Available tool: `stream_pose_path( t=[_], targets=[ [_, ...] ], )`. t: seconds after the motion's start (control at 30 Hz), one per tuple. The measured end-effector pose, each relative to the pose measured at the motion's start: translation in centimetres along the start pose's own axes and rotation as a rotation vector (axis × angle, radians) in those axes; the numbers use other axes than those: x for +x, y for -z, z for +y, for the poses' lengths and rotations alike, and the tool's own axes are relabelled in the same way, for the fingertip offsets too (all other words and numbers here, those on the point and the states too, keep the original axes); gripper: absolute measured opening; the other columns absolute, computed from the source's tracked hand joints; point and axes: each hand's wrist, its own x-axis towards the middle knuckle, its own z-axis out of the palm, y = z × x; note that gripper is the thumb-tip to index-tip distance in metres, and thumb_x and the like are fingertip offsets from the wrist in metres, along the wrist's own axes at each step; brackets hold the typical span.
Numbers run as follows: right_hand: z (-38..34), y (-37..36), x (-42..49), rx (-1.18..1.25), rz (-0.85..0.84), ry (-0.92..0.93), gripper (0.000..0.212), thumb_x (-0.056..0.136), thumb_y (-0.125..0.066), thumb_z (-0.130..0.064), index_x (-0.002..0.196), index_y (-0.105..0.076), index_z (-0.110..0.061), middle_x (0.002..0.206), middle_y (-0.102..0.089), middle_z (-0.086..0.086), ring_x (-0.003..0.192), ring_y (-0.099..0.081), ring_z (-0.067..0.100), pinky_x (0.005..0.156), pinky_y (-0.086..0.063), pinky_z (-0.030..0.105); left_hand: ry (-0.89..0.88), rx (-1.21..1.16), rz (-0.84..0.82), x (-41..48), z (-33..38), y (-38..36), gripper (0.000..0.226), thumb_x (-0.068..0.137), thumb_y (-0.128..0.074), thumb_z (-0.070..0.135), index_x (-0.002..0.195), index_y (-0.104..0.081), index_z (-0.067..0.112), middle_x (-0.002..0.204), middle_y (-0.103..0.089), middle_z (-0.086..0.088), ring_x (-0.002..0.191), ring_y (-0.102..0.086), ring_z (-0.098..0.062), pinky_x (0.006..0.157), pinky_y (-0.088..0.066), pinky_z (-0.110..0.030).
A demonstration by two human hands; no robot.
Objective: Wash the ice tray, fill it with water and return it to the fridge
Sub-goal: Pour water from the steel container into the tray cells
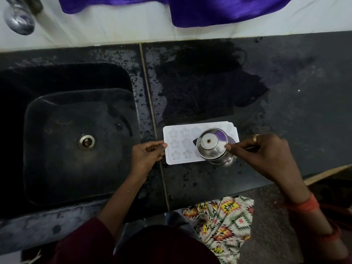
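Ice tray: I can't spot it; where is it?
Head view: ice tray on the counter right of the sink, left hand holding its end, steel cup in right hand above.

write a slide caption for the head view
Left hand holds a star-mould ice tray on the wet counter while the right hand tips a steel cup over it, beside the sink.

This is a home kitchen. A wet black stone desk [285,82] carries a sunken black basin sink [57,115] with a round steel drain [86,142]. A chrome tap [19,21] juts from the white tiled wall [114,25].
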Motion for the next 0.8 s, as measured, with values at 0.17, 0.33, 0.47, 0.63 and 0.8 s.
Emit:
stream_pose_path(
  t=[0.17, 0.33, 0.47, 0.63, 0.8],
  targets=[
    [0.0, 0.1, -0.6, -0.038, -0.016, -0.015, 0.034, 0.069, -0.072, -0.065, 0.075, -0.081, -0.033, 0.063, -0.073, -0.009, 0.058, -0.068, 0.004, 0.060, -0.054, 0.026, -0.002, 0.015, 0.007, 0.1, 0.0, 0.0, 0.014, 0.086, -0.080, 0.014, 0.100, -0.079, 0.012, 0.088, -0.080, -0.003, 0.072, -0.075, -0.007, 0.062, -0.057, -0.018],
    [0.0, -0.2, -0.8, -0.104, -0.012, -0.008, 0.028, 0.073, -0.075, -0.059, 0.079, -0.082, -0.033, 0.067, -0.075, -0.003, 0.062, -0.070, 0.011, 0.062, -0.055, 0.032, -0.005, 0.011, 0.007, 0.0, 0.0, -0.1, 0.013, 0.086, -0.080, 0.014, 0.099, -0.079, 0.013, 0.085, -0.079, -0.002, 0.069, -0.074, -0.005, 0.061, -0.056, -0.017],
    [0.0, -0.2, -1.0, -0.105, -0.024, -0.009, 0.036, 0.069, -0.070, -0.065, 0.078, -0.082, -0.033, 0.067, -0.075, -0.004, 0.062, -0.070, 0.011, 0.062, -0.056, 0.032, -0.010, 0.009, 0.008, 0.0, 0.0, -0.1, 0.012, 0.086, -0.081, 0.014, 0.098, -0.079, 0.015, 0.085, -0.079, -0.001, 0.070, -0.075, -0.005, 0.061, -0.056, -0.018],
    [-0.1, -0.3, -1.2, -0.122, -0.024, -0.015, 0.041, 0.066, -0.067, -0.069, 0.079, -0.081, -0.033, 0.068, -0.076, -0.003, 0.064, -0.071, 0.015, 0.063, -0.057, 0.034, -0.008, 0.001, 0.009, 0.0, 0.1, -0.1, 0.011, 0.087, -0.080, 0.013, 0.097, -0.079, 0.015, 0.086, -0.079, -0.002, 0.070, -0.075, -0.005, 0.061, -0.056, -0.017],
    [-0.3, -0.2, -1.5, -0.141, -0.024, -0.003, 0.041, 0.066, -0.067, -0.068, 0.078, -0.082, -0.032, 0.070, -0.076, -0.004, 0.070, -0.074, 0.019, 0.067, -0.058, 0.039, -0.010, 0.004, 0.007, 0.0, 0.0, -0.1, 0.012, 0.087, -0.080, 0.014, 0.099, -0.079, 0.014, 0.086, -0.079, -0.003, 0.071, -0.076, -0.007, 0.060, -0.055, -0.016]
  ],
)
